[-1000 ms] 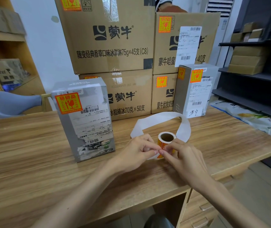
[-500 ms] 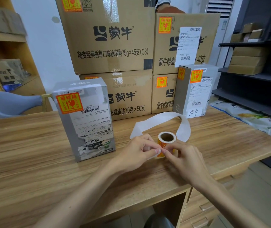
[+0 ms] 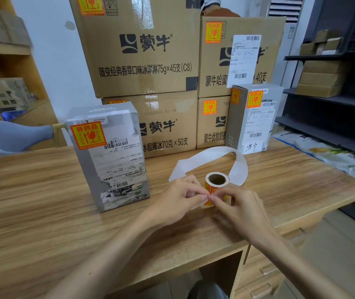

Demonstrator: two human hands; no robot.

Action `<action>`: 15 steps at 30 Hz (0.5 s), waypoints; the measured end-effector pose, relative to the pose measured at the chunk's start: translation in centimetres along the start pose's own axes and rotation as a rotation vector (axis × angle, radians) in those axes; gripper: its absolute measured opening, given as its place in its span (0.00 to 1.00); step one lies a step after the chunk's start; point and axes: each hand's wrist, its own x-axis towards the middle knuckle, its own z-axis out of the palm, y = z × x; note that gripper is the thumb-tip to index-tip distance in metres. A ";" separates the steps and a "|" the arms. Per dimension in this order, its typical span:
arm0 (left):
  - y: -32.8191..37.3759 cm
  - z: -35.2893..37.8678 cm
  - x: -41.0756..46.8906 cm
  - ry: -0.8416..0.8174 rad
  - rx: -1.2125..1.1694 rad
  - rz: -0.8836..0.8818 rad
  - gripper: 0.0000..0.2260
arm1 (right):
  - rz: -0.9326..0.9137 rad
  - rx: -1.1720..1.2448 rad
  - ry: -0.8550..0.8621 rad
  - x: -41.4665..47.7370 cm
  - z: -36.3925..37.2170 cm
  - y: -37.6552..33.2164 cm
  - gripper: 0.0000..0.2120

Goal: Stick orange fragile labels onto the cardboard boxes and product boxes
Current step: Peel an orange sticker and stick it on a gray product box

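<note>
Nearby, grey product box (image 3: 109,156) stands left of label roll (image 3: 216,183).

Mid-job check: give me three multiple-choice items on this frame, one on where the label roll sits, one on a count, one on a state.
1. Where is the label roll?
A. on the desk between the two grey product boxes
B. on the black shelf
C. on top of a cardboard box

2. How many fragile labels show on the right grey product box?
A. none
B. one
C. two

3. What is the state of the left grey product box?
A. lying flat, unlabelled
B. upright, orange label on its front
C. opened, flaps up

Key: 1 A, the roll stands on the wood by the left hand and right hand. 2 C, one on each visible face. 3 B, it stands upright, labelled at the upper left.
</note>
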 end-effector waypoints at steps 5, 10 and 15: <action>0.0 0.2 0.2 0.011 -0.018 0.005 0.07 | 0.028 -0.015 -0.001 0.1 0.1 0.0 0.07; 0.0 0.4 0.1 0.066 0.038 -0.001 0.05 | 0.078 0.055 0.007 0.3 0.2 0.2 0.04; 0.0 0.4 0.0 0.093 0.054 -0.027 0.05 | 0.150 0.191 0.011 0.3 0.4 0.3 0.04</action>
